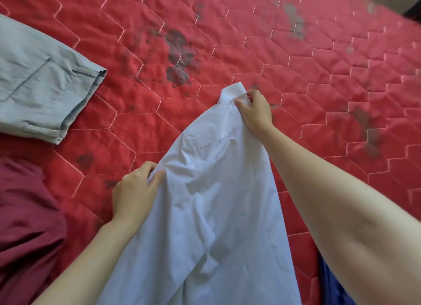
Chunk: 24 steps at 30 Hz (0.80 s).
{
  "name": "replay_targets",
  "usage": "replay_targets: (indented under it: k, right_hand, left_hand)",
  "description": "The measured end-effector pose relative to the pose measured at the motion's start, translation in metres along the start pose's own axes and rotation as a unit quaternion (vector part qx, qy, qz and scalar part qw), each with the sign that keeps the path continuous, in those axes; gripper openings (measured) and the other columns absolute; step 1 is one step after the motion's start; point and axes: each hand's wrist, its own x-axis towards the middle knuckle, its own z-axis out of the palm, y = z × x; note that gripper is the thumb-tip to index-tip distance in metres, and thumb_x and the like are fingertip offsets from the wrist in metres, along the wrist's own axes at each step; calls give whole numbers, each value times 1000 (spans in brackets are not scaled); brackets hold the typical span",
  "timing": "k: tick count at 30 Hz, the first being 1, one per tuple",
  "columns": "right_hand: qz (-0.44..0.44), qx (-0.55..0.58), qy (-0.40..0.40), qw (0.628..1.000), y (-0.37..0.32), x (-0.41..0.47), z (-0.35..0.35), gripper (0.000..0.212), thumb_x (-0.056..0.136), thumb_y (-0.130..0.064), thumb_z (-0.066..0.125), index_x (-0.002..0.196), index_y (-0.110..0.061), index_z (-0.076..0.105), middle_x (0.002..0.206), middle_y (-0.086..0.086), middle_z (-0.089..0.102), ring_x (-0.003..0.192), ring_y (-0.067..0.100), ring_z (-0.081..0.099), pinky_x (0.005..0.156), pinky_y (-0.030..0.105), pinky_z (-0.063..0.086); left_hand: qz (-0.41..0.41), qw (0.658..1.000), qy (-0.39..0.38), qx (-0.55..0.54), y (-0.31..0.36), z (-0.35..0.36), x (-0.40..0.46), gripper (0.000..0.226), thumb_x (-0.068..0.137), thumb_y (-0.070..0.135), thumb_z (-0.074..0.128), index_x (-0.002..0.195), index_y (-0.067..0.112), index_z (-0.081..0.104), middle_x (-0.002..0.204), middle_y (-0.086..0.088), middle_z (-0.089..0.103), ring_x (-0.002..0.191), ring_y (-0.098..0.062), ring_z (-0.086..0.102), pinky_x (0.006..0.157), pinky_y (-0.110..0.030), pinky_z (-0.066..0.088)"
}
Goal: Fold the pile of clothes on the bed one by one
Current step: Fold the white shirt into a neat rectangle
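Observation:
A pale blue-white collared shirt (pixel 211 202) hangs from both my hands above the red quilted bed (pixel 296 88), stretching from the middle of the view down to the bottom edge. My right hand (pixel 255 110) pinches the fabric at the collar end, the farther and higher part. My left hand (pixel 134 193) grips the shirt's left edge near the shoulder seam, closer to me. The shirt's lower part drops out of sight.
Folded light grey trousers (pixel 43 84) lie on the bed at the far left. A crumpled maroon garment (pixel 25 225) lies at the lower left. A bit of dark blue cloth (pixel 330 286) shows under my right forearm. Dark stains mark the quilt.

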Motion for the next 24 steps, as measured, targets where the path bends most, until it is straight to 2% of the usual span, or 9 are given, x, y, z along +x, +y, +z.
replay_targets:
  k: [4,7,10,13,15,18,20,22,24]
  right_hand:
    - [24,-1,8,1000,23,-50,-8,33,94,-28,53,122,-11,55,118,6,62,107,24,56,84,34,41]
    - [59,-4,26,998,42,-84,-13,24,95,-25,49,112,-11,60,107,6,66,98,25,57,74,32,37]
    - [74,15,36,996,52,-95,-20,17,93,-20,49,97,-9,62,92,6,63,86,23,53,70,30,32]
    - [75,36,48,995,48,-89,-26,16,92,-20,51,95,-10,64,87,0,59,85,20,52,71,30,35]
    - [71,45,49,995,45,-82,-26,17,93,-20,52,98,-10,65,88,-1,60,87,20,54,71,30,36]
    - [84,39,38,995,47,-76,-23,21,94,-24,51,104,-10,64,96,1,63,95,23,57,73,30,37]
    - [105,42,34,993,50,-79,-19,27,95,-28,50,112,-10,60,110,5,65,104,25,58,78,31,40]
    - [100,39,44,993,54,-92,-17,31,95,-28,49,120,-11,56,118,7,62,109,27,57,80,31,39]
    - [68,30,51,996,58,-116,-16,38,95,-26,49,131,-12,49,126,6,57,112,25,55,81,31,38]
  left_hand:
    - [-68,992,-90,53,-14,-16,-34,25,90,44,57,87,18,56,82,-10,66,85,-38,61,63,-38,37]
    - [-109,986,-126,-27,-19,-26,-63,23,88,30,65,76,13,55,74,-9,64,79,-35,60,64,-39,40]
    - [-116,988,-79,-68,-17,-44,-68,25,88,20,67,71,5,55,61,-4,54,65,-29,50,57,-37,31]
    - [-87,995,-18,-43,-7,-69,-41,23,88,22,66,76,3,58,66,-7,54,71,-33,52,61,-36,27]
    - [-72,997,-4,-26,2,-83,-13,27,87,28,66,78,3,60,73,-13,59,78,-37,56,64,-35,29]
    - [-74,996,-45,24,4,-89,20,45,73,42,56,93,3,64,95,-22,65,96,-41,58,72,-38,38]
    - [-108,990,-50,70,3,-79,23,45,82,32,60,118,5,58,119,-24,57,113,-43,50,89,-44,41]
    - [-91,991,2,102,4,-65,7,54,87,14,61,137,3,43,135,-25,43,124,-43,39,103,-49,33]
    - [7,989,94,113,12,-46,-29,53,88,4,56,138,-2,41,139,-26,41,129,-43,36,108,-50,30]
